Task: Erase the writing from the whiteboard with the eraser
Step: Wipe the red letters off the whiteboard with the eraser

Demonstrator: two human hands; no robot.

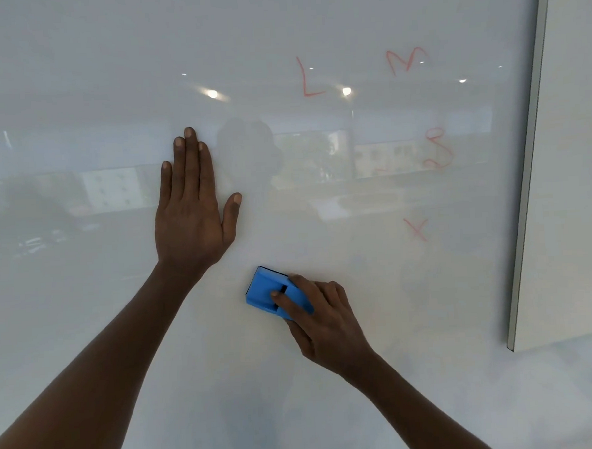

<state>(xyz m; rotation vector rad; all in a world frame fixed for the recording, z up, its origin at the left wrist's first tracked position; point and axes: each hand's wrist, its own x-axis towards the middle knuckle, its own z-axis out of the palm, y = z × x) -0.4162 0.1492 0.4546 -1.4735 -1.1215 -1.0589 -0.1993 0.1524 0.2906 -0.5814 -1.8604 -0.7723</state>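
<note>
A glossy whiteboard (75, 98) fills the view. Red letters remain on its right part: an L (309, 77), an M (406, 60), an S (437, 148) and an X (416, 229); a trace of red shows at the top edge. My right hand (323, 320) grips a blue eraser (269, 291) and presses it flat on the board, low and left of the letters. My left hand (192, 202) lies flat on the board with its fingers up, above and left of the eraser, holding nothing.
The board's grey metal frame (528, 164) runs down the right side, with a pale wall (573, 175) beyond it. Ceiling lights and a room reflect in the glossy surface.
</note>
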